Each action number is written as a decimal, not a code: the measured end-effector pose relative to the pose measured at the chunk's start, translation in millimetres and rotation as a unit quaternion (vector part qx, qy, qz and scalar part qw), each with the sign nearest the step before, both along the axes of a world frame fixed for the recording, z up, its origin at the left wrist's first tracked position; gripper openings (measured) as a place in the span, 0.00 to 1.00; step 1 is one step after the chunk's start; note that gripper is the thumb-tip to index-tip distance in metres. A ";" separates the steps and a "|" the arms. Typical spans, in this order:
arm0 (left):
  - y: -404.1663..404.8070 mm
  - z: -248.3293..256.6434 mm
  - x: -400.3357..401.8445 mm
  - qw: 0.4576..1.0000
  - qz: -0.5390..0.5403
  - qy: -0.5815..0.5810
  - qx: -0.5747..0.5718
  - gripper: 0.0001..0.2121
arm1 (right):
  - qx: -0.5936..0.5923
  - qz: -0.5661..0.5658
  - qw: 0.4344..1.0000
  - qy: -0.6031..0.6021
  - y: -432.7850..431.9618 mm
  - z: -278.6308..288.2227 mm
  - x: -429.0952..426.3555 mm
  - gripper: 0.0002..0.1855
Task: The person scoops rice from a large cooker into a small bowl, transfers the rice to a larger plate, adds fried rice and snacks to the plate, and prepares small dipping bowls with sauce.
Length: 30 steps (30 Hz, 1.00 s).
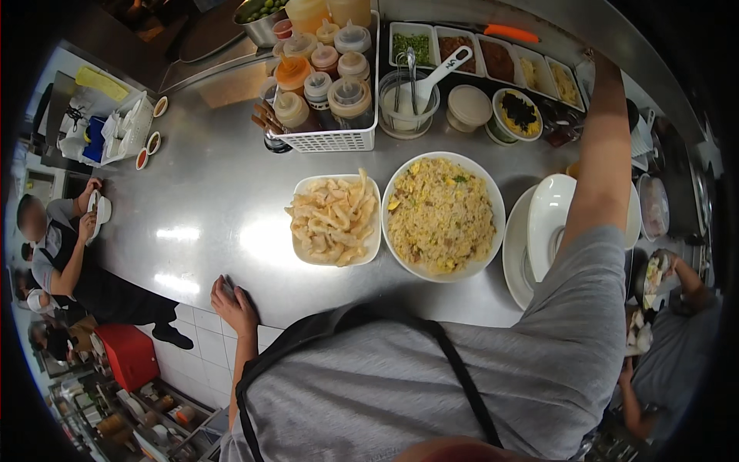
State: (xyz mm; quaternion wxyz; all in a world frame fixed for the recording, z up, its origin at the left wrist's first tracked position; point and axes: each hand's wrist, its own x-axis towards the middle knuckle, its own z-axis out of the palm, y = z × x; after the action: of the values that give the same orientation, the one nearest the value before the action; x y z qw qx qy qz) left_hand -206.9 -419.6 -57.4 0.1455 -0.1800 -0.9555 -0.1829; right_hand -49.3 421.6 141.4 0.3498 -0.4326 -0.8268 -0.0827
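Observation:
My left hand (233, 304) rests on the front edge of the stainless steel counter (202, 219), fingers apart and holding nothing. My right arm stretches up to the far right, its hand hidden or too dark to make out beside the sauce trays. A white bowl of fried rice (443, 216) sits before me. Close to its left side is a square white dish of fried strips (335, 220). Right of the rice, white oval plates (548, 222) lie partly stacked under my forearm.
A white plastic basket (329, 141) of squeeze bottles stands at the back. A tub with a whisk and white spoon (409, 104), lidded tubs and trays of toppings (482, 55) line the back right. People stand at the far left and right. A red bin (124, 355) is beyond the counter.

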 end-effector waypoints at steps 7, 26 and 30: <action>-0.7 -5.3 -1.1 0.999 0.010 0.001 0.034 0.18 | -0.164 0.250 0.954 0.008 -194.7 -3.5 63.2 0.10; -53.3 4.1 -18.6 0.930 -0.226 -0.099 0.272 0.24 | -0.219 0.160 0.955 0.123 -426.0 -64.8 16.9 0.27; -119.1 27.0 -50.4 0.893 -0.247 -0.174 0.334 0.23 | -0.331 0.302 0.885 0.126 -562.5 -52.0 -45.1 0.20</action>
State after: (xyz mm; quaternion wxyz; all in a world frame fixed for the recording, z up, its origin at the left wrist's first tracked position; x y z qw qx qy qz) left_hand -257.3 -538.6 -30.4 -0.0218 -0.3162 -0.7729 -0.5497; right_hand -94.3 -140.9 89.4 0.2955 -0.2596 -0.8460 0.3601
